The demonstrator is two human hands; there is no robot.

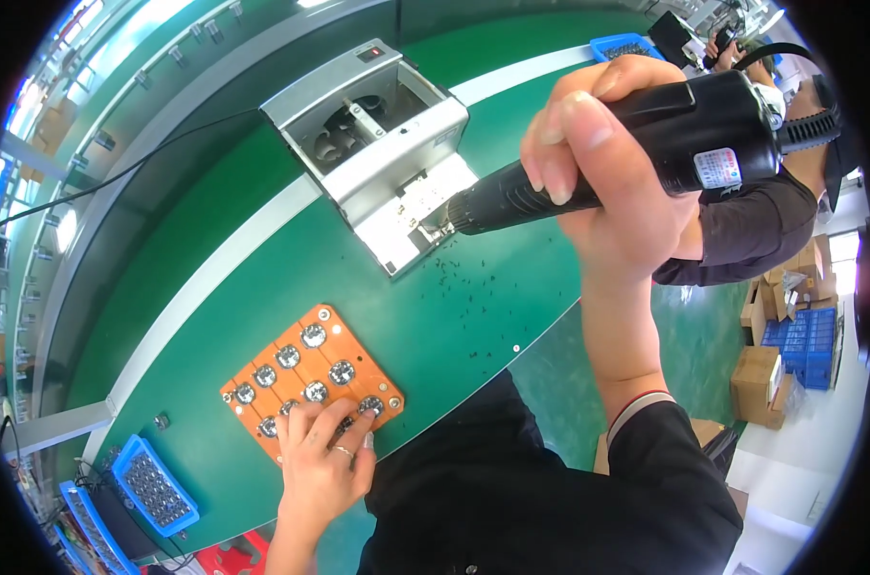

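Observation:
My right hand is wrapped round a black electric screwdriver, held raised and slanting down to the left. Its nose end is at the front tray of a grey metal screw feeder; the bit's exact contact is hard to make out. My left hand lies over the near edge of an orange fixture block, fingers stretched out and apart. Several round silver parts sit in the block's pockets. My fingertips rest on those along the near side and partly hide them.
Small dark screws are scattered on the green table below the feeder. A blue tray of silver parts stands at the lower left, near a loose silver part. Another blue tray lies at the far right, near a co-worker.

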